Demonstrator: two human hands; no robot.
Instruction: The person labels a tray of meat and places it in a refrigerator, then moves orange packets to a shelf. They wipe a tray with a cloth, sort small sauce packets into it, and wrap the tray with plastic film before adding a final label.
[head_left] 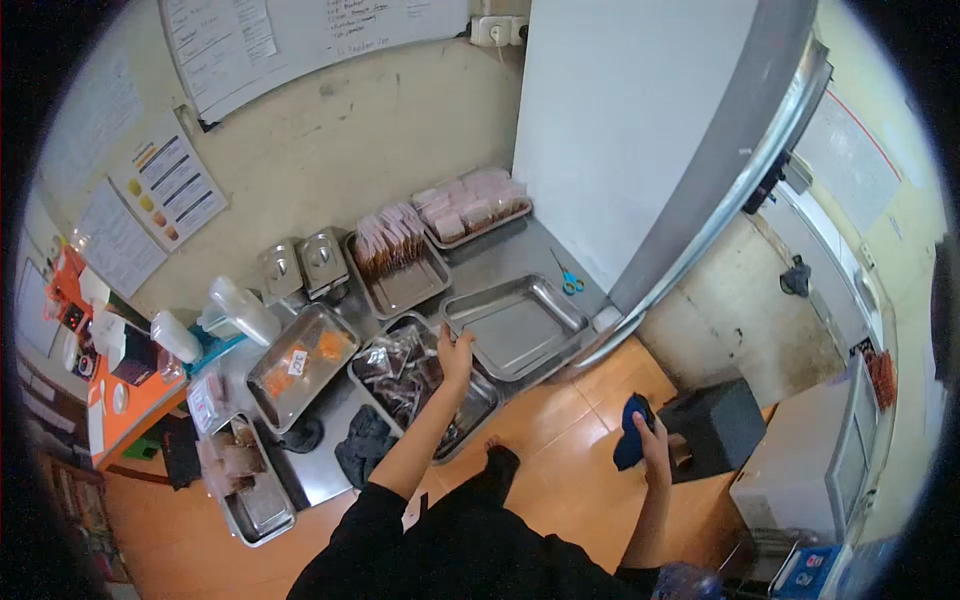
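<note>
My left hand point(456, 356) reaches over the table, its fingers apart and right at the left rim of a bare metal tray point(515, 325). Beneath that forearm is a metal tray point(485, 408) filled with dark items in clear plastic packets point(398, 372). Out to the right, over the floor, my right hand point(655, 445) is closed on a dark blue cloth point(630, 435). A bunched dark grey cloth point(365, 445) lies at the table's front edge.
Trays of packed food point(390, 240) and pink packets point(470, 205) stand along the wall. Scissors point(568, 278) lie near the tall white cabinet point(620, 120). Left are a tray with orange food point(300, 365) and another with brown packets point(240, 465). A black box point(715, 425) stands right.
</note>
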